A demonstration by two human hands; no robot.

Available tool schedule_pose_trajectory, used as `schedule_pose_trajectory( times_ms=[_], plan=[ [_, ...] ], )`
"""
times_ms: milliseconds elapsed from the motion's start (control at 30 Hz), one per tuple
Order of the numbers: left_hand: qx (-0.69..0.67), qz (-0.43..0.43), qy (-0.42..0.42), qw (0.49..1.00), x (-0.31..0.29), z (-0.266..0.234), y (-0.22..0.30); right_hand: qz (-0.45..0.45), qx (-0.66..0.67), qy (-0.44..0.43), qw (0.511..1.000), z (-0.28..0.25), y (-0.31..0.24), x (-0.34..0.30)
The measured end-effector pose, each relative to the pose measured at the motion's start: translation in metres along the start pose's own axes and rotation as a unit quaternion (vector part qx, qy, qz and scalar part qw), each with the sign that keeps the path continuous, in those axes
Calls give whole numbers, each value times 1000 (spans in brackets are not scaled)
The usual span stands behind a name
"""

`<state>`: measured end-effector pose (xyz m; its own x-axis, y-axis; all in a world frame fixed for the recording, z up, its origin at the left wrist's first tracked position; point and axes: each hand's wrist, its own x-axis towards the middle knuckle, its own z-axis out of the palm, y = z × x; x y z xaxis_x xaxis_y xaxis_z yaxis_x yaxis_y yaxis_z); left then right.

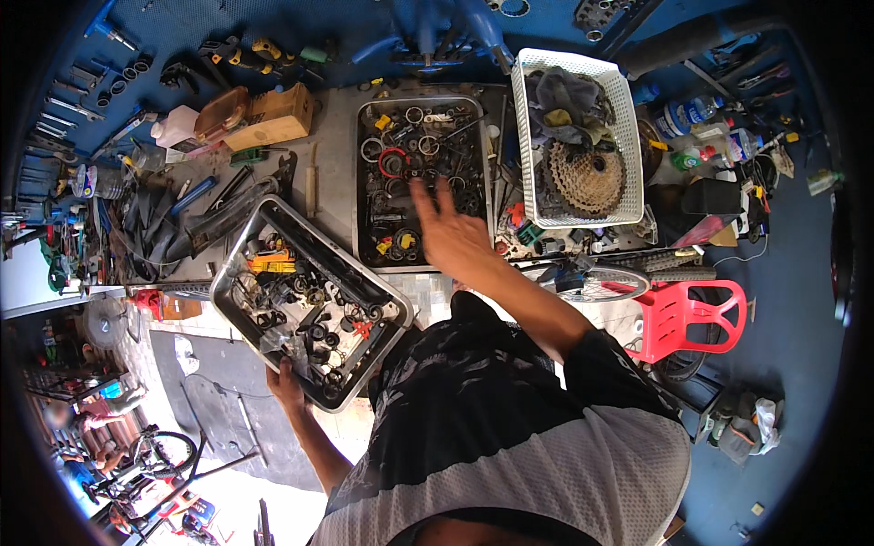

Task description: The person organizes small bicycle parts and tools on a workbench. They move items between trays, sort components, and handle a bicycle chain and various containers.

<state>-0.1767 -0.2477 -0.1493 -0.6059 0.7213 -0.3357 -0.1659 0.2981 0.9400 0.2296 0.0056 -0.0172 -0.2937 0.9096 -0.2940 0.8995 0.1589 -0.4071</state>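
My left hand [286, 384] grips the near rim of a metal tray [366, 375], tilted and held in front of the bench. Small bike parts lie in it, with yellow pieces [273, 261], an orange-red piece [362, 329], and a long black bar along one side. Over a second metal tray [356, 214] on the bench, my right hand [448, 235] reaches in with two fingers stretched apart among the parts. I see nothing held in it; its other fingers are partly hidden. Dark parts fill this tray, among them a red ring [393, 162] and several silver rings.
Right of the bench tray, a white perforated basket [628, 136] holds a large cassette [585, 180] and dark cloth. A cardboard box [273, 118] and black rubber tubes [155, 227] crowd the left. A red plastic chair [669, 318] and a bicycle wheel [601, 284] stand by the bench.
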Motion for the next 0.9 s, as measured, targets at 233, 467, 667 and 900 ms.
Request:
schedule_pose_trajectory(
  times_ms=[233,467,667,900],
  plan=[
    [-26,5,12,1000,-6,14,5,87,-49,-36,994,42,33,6],
    [-7,3,5,1000,2,0,-4,15,2,22,1000,46,-6,63],
    [0,-30,10,1000,6,-4,0,-59,23,71,995,52,-27,73],
    [11,-10,11,1000,4,-5,-2,-168,-41,-14,985,65,4,34]
  ],
)
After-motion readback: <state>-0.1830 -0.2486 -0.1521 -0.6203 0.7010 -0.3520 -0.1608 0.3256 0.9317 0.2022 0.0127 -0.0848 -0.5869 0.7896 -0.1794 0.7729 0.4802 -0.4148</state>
